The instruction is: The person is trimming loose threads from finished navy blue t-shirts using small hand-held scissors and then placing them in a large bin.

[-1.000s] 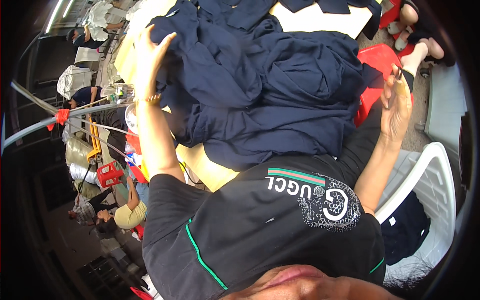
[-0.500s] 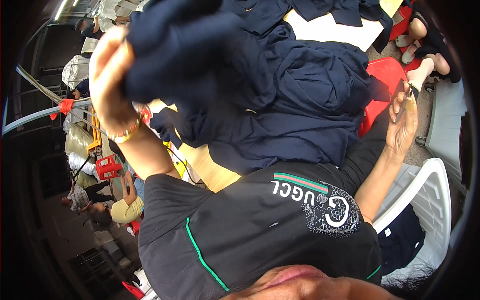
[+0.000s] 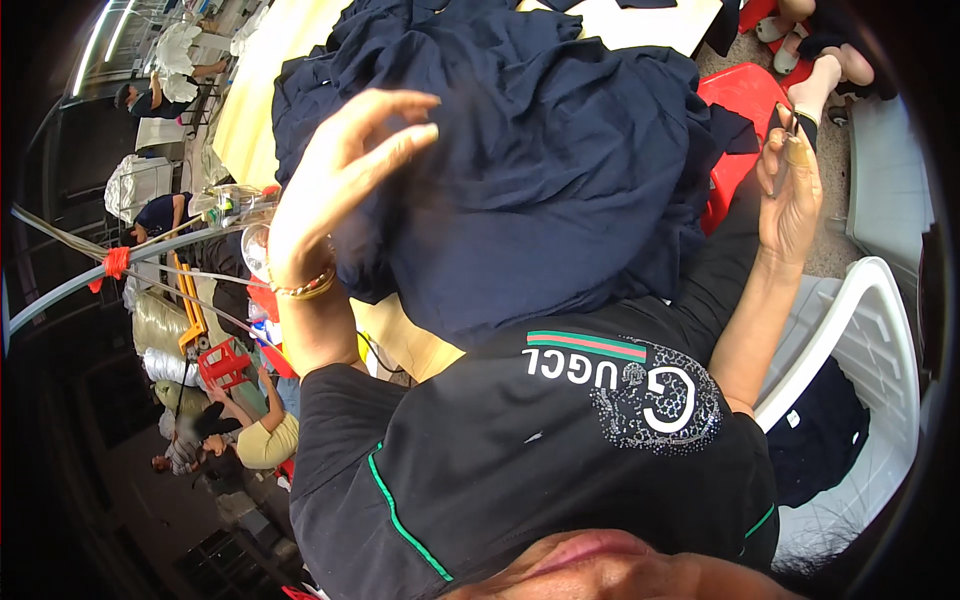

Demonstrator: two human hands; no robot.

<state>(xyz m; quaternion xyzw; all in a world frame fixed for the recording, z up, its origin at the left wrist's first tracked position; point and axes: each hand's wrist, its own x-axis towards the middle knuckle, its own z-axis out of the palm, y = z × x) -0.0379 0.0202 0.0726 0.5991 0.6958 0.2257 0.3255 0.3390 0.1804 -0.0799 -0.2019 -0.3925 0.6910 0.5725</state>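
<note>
A large heap of dark navy fabric (image 3: 570,170), apparently garments, spreads over the table and hangs down against my front. My left hand (image 3: 355,165) is over the left part of the heap, thumb and fingers apart, holding nothing. Off to the right, my right hand (image 3: 793,205) is raised beside the heap with fingers curled. It grips a small dark metal tool that looks like thread snips (image 3: 779,180); the fingers cover part of it.
A light wooden tabletop (image 3: 420,345) shows around the fabric. A red plastic stool (image 3: 735,90) stands at the right. By my right elbow is a white plastic chair (image 3: 885,330) with dark cloth on it. A pale curved pole (image 3: 60,290) crosses at left; other people sit beyond.
The navy cloth that my left hand was lifting now lies down on the heap. That hand has let go and moved right and downward. My right hand keeps its grip, nearly still.
</note>
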